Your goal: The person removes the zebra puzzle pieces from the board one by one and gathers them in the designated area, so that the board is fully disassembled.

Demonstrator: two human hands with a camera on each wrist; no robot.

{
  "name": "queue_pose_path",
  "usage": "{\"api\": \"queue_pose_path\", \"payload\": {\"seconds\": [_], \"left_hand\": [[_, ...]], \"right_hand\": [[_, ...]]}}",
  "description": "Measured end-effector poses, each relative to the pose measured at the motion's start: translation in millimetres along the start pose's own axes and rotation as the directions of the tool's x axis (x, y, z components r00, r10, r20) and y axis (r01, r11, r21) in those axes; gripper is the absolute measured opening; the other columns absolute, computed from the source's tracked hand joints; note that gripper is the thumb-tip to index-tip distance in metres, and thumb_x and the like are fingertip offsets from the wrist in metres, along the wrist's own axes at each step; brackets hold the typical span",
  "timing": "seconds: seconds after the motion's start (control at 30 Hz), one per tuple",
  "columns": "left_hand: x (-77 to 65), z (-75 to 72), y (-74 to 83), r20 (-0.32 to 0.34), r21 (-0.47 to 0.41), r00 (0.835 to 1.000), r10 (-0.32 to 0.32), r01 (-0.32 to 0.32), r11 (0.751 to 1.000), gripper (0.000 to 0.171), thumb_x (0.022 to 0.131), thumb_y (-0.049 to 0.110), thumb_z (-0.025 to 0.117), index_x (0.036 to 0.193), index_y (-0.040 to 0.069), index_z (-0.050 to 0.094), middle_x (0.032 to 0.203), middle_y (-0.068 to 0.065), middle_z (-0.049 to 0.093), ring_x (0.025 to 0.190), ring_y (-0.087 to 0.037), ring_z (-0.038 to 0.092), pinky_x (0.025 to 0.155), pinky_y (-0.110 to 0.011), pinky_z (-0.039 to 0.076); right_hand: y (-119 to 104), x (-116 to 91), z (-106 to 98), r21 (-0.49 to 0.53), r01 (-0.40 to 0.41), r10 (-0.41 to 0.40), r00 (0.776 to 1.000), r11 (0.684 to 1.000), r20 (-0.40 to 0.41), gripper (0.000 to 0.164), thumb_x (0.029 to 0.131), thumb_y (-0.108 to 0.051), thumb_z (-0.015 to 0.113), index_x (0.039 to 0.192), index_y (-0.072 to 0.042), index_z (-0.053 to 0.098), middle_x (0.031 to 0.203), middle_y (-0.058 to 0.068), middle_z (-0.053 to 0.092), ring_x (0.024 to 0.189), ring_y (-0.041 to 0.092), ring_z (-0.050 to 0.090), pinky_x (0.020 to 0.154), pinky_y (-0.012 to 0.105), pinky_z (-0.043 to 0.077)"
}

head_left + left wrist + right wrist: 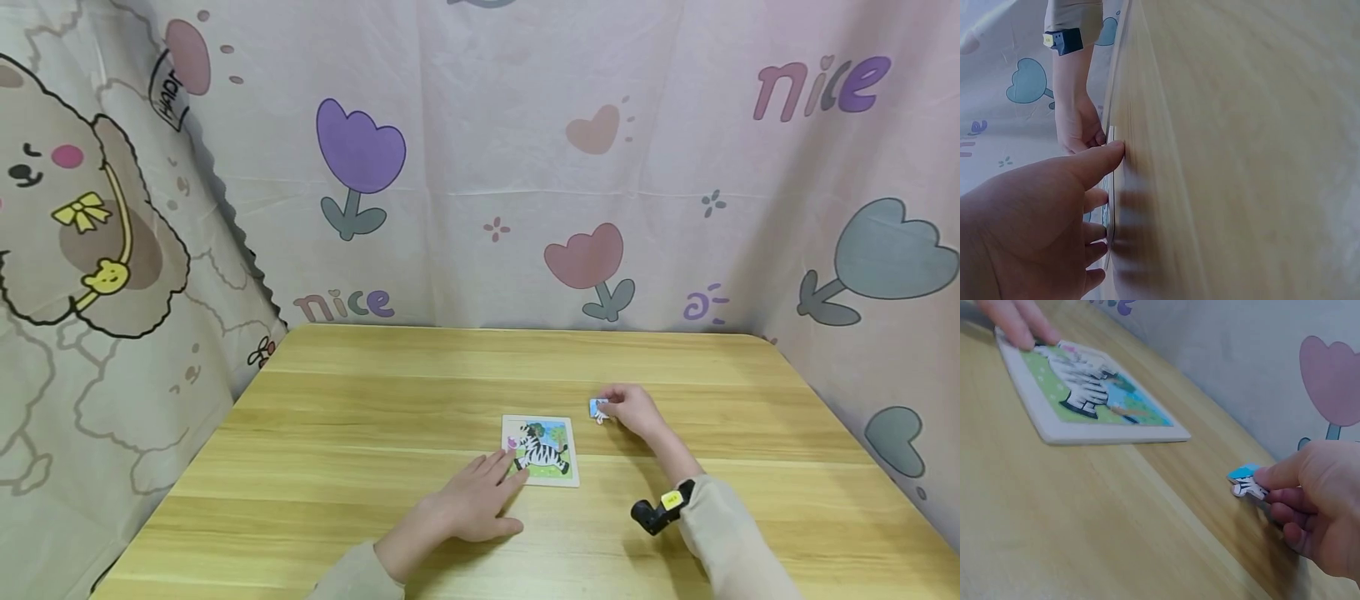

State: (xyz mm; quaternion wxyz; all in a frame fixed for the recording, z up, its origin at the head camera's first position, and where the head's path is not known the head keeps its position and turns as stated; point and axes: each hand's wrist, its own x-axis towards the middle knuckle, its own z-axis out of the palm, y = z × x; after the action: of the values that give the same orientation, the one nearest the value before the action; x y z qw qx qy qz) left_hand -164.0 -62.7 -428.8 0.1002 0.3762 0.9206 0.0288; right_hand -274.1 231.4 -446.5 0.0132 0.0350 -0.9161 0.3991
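A zebra picture puzzle board with a pale frame lies flat near the middle of the table. My left hand rests on its left edge with fingers spread out and fairly straight. Over the table to the right of the board, my right hand pinches a small puzzle piece between thumb and fingers. Blue and black-and-white stripes show on that piece. In the right wrist view the zebra board appears at upper left, with the left hand's fingertips on it.
The wooden table has light grain and rounded far corners. Behind it hangs a printed curtain with flowers and hearts, continuing along both sides. A black wrist camera is strapped to the right wrist.
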Motion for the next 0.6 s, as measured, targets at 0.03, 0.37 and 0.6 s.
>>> {"api": "queue_pose_path", "payload": {"seconds": [0.03, 0.37, 0.6], "left_hand": [[0.4, 0.4, -0.2, 0.001, 0.003, 1.0, 0.0, 0.0, 1.0, 0.071, 0.09, 0.052, 0.047, 0.146, 0.014, 0.029, 0.152, -0.014, 0.016, 0.139, -0.028, 0.017, 0.111, -0.041, 0.019], [1.0, -0.5, 0.5, -0.002, 0.009, 1.0, 0.004, -0.004, 1.0, 0.071, 0.089, 0.052, 0.049, 0.146, 0.014, 0.03, 0.152, -0.015, 0.018, 0.138, -0.028, 0.019, 0.111, -0.04, 0.02], [-0.2, -0.9, 1.4, -0.008, 0.005, 1.0, 0.002, -0.002, 1.0, 0.07, 0.089, 0.052, 0.049, 0.146, 0.013, 0.031, 0.152, -0.014, 0.019, 0.138, -0.028, 0.019, 0.111, -0.04, 0.02]], "right_hand": [[0.3, 0.3, 0.4, -0.02, 0.012, -0.012, 1.0, 1.0, -0.001, 0.019, 0.083, -0.007, 0.065, 0.098, 0.005, 0.067, 0.088, 0.012, 0.064, 0.081, 0.024, 0.056, 0.07, 0.033, 0.045], [0.6, 1.2, 8.2, -0.122, 0.027, -0.033, 0.998, 0.992, -0.049, 0.017, 0.085, -0.007, 0.063, 0.097, 0.004, 0.066, 0.089, 0.012, 0.064, 0.085, 0.027, 0.058, 0.078, 0.043, 0.048], [0.2, 0.2, 10.1, -0.167, 0.034, -0.048, 0.996, 0.985, -0.079, 0.016, 0.085, -0.009, 0.064, 0.094, 0.003, 0.065, 0.088, 0.013, 0.06, 0.084, 0.027, 0.055, 0.076, 0.044, 0.047]]}}
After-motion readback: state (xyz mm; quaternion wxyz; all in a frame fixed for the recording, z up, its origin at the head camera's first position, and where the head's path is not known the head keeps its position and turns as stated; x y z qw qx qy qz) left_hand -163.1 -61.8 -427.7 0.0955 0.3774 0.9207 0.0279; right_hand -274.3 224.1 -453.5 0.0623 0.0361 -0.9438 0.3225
